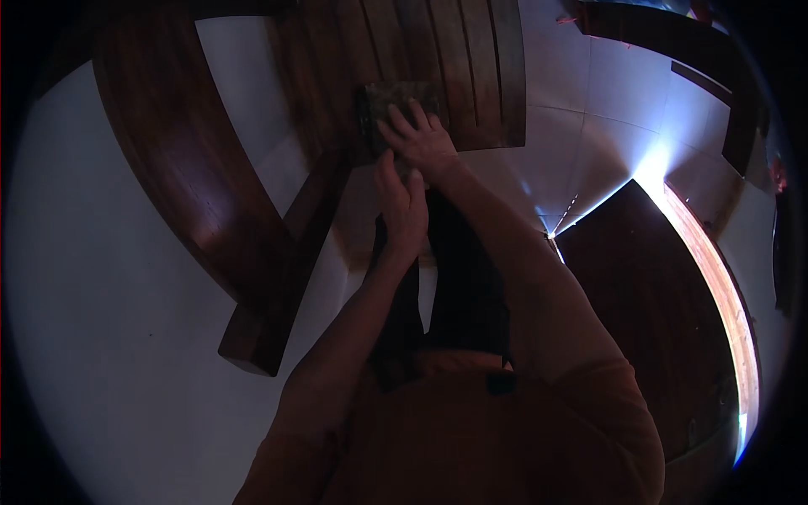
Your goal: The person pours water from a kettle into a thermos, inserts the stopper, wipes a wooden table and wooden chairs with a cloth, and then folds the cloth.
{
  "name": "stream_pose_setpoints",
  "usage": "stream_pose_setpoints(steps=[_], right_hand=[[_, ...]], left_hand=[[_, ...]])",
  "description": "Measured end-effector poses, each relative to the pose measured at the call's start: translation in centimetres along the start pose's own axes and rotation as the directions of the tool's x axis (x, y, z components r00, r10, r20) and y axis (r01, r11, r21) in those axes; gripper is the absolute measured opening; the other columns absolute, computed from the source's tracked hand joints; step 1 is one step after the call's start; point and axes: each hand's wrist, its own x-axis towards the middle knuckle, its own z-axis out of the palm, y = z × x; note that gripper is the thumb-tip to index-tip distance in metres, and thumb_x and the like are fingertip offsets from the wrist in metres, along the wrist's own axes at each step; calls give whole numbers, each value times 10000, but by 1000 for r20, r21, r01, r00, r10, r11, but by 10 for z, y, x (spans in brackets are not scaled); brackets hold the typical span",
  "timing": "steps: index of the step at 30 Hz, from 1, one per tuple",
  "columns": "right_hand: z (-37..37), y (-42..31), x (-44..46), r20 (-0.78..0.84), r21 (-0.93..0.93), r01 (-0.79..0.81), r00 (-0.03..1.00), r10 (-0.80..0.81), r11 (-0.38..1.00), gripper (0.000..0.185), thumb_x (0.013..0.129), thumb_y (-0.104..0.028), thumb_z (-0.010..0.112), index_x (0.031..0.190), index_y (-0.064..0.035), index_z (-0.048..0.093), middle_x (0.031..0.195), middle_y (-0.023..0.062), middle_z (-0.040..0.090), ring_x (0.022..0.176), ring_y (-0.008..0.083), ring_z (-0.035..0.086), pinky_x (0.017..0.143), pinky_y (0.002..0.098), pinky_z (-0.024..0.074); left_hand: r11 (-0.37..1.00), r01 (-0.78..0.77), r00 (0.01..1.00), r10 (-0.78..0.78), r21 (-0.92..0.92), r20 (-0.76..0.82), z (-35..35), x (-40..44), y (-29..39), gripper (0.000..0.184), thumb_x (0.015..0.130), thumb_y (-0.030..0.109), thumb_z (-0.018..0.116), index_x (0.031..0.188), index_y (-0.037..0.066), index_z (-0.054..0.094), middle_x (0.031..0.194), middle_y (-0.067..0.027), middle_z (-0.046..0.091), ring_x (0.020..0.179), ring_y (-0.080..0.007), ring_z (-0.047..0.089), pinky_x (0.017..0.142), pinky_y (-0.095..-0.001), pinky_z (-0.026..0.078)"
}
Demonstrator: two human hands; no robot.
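Observation:
A dark, square, mottled thing (401,91), perhaps a box or folded cloth, lies on the slatted wooden seat (480,76) in front of me. My right hand (423,145) rests over it with fingers spread. Just below and to the left, my left hand (404,206) is held edge-on at its near side. Its fingers point forward and its thumb stands apart from them. Dim light hides whether the left fingertips touch the square thing.
On the left, a curved wooden piece (181,143) and a dark beam (278,295) stand against a white wall (101,252). To the right is a dark door (648,311), with bright light through its gap. Pale floor tiles (555,126) lie beyond the seat.

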Motion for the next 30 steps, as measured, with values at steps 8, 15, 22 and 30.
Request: stream_pose_setpoints(steps=[8, 15, 22, 30], right_hand=[[-6, 45, -59, -102, -41, 58, 993, -62, 997, 414, 825, -210, 549, 1234, -146, 531, 1329, 87, 464, 1232, 298, 436, 924, 417, 409], [-35, 60, -101, 40, 139, -341, 940, 339, 930, 157, 785, -116, 571, 942, -97, 566, 1074, 96, 522, 1072, 284, 513, 876, 387, 437], [-58, 42, -171, 173, 394, -615, 780, 602, 683, 159, 833, -87, 550, 983, -36, 543, 1019, 199, 583, 925, 422, 589, 781, 515, 477], [-143, -26, -196, 213, 611, -563, 794, 569, 557, 184, 798, -82, 560, 965, -4, 560, 962, 247, 624, 938, 401, 607, 760, 456, 480]], left_hand=[[995, -37, 973, 16, 88, 230, -36, -29, -5, 504, 918, 136, 516, 1351, -44, 332, 1266, -232, 416, 1106, -341, 486, 961, -403, 404], [979, -153, 937, 101, 133, 335, -29, -37, 8, 436, 904, 147, 559, 1290, -6, 426, 1127, -170, 489, 952, -261, 557, 797, -354, 469], [923, -366, 842, 274, 119, 465, -70, -53, 28, 448, 875, 142, 597, 1271, -3, 446, 1134, -180, 509, 931, -282, 574, 780, -374, 486], [879, -442, 808, 304, 180, 505, -130, -82, 75, 515, 843, 183, 623, 1272, -23, 428, 1240, -233, 484, 1129, -391, 508, 938, -423, 434]])
